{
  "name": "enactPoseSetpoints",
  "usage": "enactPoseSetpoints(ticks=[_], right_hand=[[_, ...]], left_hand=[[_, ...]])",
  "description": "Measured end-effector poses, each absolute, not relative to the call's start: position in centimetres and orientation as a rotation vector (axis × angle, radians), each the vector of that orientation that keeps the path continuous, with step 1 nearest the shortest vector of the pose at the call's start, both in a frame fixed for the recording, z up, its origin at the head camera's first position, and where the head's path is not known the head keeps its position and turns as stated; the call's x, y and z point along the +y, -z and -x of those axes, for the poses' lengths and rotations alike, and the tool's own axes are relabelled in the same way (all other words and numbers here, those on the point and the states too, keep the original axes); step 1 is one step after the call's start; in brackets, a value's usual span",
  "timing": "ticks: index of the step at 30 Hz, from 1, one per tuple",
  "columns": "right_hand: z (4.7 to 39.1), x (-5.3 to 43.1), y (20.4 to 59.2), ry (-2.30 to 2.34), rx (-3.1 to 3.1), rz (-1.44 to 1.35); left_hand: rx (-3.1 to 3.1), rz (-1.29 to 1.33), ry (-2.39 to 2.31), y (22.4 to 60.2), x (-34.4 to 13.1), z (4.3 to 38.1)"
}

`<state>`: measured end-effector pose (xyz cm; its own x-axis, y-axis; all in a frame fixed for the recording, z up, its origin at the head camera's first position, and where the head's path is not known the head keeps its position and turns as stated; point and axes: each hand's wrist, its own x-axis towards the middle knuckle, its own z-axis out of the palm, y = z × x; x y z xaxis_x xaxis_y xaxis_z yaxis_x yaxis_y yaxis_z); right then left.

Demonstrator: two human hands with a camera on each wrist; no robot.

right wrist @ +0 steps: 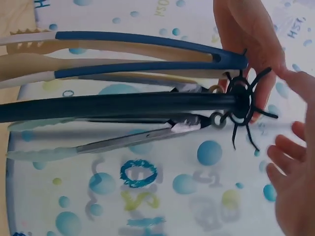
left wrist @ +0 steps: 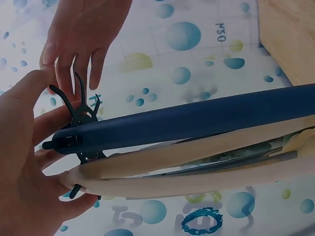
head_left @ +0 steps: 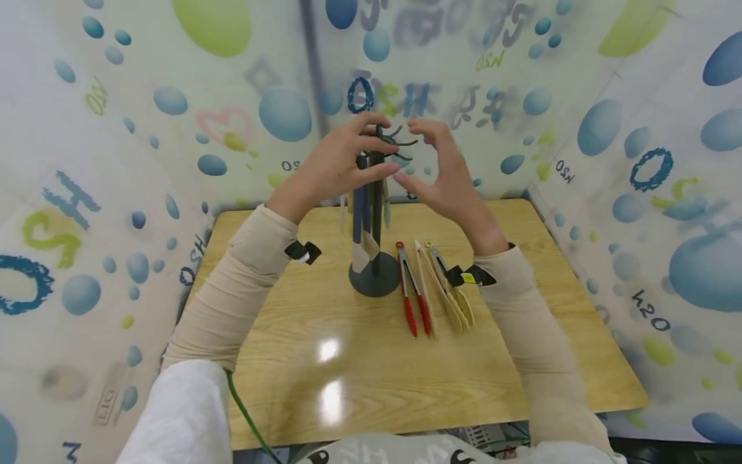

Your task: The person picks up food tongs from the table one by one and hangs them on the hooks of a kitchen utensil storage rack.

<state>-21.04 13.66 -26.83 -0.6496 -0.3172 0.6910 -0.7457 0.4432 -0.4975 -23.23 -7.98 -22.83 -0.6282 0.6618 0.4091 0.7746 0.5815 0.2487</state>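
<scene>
Both hands frame the hooked top of a dark utensil stand (head_left: 377,212). My left hand (head_left: 342,158) curves loosely around the left side of the hooks (left wrist: 84,118), fingers spread. Its thumb lies close to the hung end of a beige pair of tongs (left wrist: 147,164). On the right, my right hand (head_left: 443,167) has its fingers apart and nothing between them. Blue-handled tongs (right wrist: 147,39) hang from a hook next to the left hand. Steel tongs with pale green tips (right wrist: 106,142) hang on another side of the post.
Red-handled tongs (head_left: 410,309) lie on the wooden table (head_left: 278,361) to the right of the stand's round base (head_left: 373,283). Beside them lie more tongs with beige tips (head_left: 458,309). Patterned walls (head_left: 174,64) enclose the table. A green cable (head_left: 246,412) runs over its near left edge.
</scene>
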Motion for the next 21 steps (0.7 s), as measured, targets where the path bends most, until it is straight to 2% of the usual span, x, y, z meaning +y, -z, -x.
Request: enactPoseSetpoints(ticks=[5, 11, 17, 21], right_hand=[[21.8, 16.0, 30.4, -1.303, -2.062, -0.625], [23.4, 18.1, 39.4, -1.263, -2.427, -0.265], [23.0, 16.4, 48.3, -0.968, -2.846, -0.286], [22.6, 14.5, 51.6, -0.573, -2.922, -0.298]], left_hand=[[-2.539, 1.184, 0.584, 22.7, -7.9, 23.2], [-2.521, 1.178, 0.575, 22.7, -7.9, 23.2], [-2.501, 1.195, 0.552, 22.8, -8.1, 23.1], [-2.475, 1.215, 0.558, 23.0, -8.1, 23.1]])
